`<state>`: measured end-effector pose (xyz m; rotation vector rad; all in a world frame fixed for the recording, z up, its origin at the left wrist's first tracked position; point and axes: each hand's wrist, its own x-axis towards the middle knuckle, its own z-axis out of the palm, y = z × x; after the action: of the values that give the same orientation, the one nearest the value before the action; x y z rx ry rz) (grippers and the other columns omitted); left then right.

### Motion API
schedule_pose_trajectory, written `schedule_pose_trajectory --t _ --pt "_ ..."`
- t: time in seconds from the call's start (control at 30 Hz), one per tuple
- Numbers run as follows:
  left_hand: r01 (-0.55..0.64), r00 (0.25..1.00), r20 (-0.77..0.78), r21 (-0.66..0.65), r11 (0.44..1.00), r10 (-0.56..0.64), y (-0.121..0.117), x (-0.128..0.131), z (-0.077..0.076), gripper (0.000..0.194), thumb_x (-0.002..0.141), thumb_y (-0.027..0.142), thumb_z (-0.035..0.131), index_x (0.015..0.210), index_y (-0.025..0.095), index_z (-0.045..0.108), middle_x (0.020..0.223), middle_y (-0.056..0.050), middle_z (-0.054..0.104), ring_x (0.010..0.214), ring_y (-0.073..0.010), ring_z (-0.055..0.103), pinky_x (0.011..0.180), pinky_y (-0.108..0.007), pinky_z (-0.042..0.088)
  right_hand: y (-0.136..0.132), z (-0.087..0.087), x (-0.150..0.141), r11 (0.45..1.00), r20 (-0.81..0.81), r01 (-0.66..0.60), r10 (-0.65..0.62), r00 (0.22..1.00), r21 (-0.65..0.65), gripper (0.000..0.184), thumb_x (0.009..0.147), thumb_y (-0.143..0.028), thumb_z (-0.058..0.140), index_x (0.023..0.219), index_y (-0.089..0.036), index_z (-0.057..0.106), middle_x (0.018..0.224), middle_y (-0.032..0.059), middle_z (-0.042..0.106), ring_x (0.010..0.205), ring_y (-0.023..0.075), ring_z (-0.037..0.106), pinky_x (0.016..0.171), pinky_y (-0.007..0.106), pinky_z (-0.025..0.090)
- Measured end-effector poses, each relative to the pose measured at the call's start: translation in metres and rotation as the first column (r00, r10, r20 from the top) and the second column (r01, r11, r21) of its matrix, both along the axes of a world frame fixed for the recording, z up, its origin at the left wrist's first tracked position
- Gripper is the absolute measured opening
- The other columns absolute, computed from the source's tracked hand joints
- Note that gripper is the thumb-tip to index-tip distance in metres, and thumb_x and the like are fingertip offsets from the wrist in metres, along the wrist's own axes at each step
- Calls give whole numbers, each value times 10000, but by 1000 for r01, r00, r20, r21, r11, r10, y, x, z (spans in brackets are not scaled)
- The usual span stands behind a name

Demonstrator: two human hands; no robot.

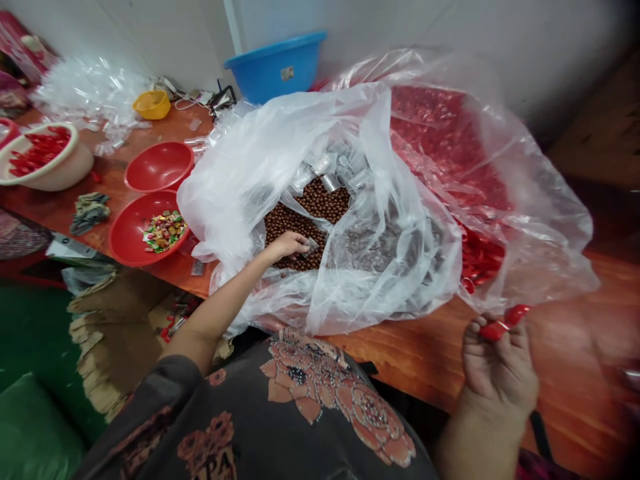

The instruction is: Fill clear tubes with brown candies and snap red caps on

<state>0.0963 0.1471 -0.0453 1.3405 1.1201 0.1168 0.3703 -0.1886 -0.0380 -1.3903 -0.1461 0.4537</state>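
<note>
My left hand [287,247] reaches into a big clear plastic bag [235,187] and is closed on a small clear plastic tube [311,247]. Beneath it lies a heap of small brown balls [285,223]. More clear tubes [335,167] rest at the back of the heap. Off to the right, above the table, my right hand [500,367] pinches a glossy red plastic piece [505,323] with two rounded ends; its exact kind is unclear.
A second bag [545,193] holds many red pieces [480,257]. At left on the table [415,343] are a red bowl [123,230] with wrapped candies, another red bowl [160,167], a white basin [60,167], a cloth [90,213] and a yellow bowl [153,105]. A blue basin [277,67] stands behind.
</note>
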Motion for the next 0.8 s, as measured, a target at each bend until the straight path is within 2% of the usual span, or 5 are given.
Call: schedule_pose_trajectory --t 0.1,0.23,0.47,0.63,0.8 --pt "5 1000 29 13 1000 -6 2 12 -2 165 661 146 770 817 122 721 673 -2 655 544 -87 519 506 -202 454 4 8 -8 998 -57 -37 40 998 54 509 642 -226 700 1086 -470 664 941 -14 655 776 142 632 818 419 518" --pt "-8 997 80 4 1000 7 1 21 -2 126 667 148 776 766 109 707 651 -3 635 549 -80 519 510 -192 467 10 21 -19 990 -59 -120 125 990 71 558 645 -236 703 1112 -532 629 1000 -18 621 772 141 624 678 363 506" --pt "-58 979 188 -82 995 72 -5 13 -3 179 678 135 776 831 115 684 726 -10 656 628 -99 572 623 -253 539 20 28 -30 983 -95 -174 180 979 64 397 572 -354 822 954 -309 727 842 -1 567 666 103 544 567 274 454" --pt "-74 956 270 -145 987 111 -11 3 0 285 687 162 795 924 114 645 819 -26 667 715 -103 618 736 -302 557 38 30 -39 959 -94 -253 265 960 126 462 487 -387 884 902 -257 727 767 -15 594 703 123 609 659 289 514" --pt "-67 880 445 -229 971 166 -23 -9 15 401 649 202 837 978 125 622 895 -39 682 784 -116 656 762 -289 548 60 31 -53 946 -3 -298 300 954 128 389 591 -384 843 927 -234 715 861 13 696 857 144 670 806 292 514"
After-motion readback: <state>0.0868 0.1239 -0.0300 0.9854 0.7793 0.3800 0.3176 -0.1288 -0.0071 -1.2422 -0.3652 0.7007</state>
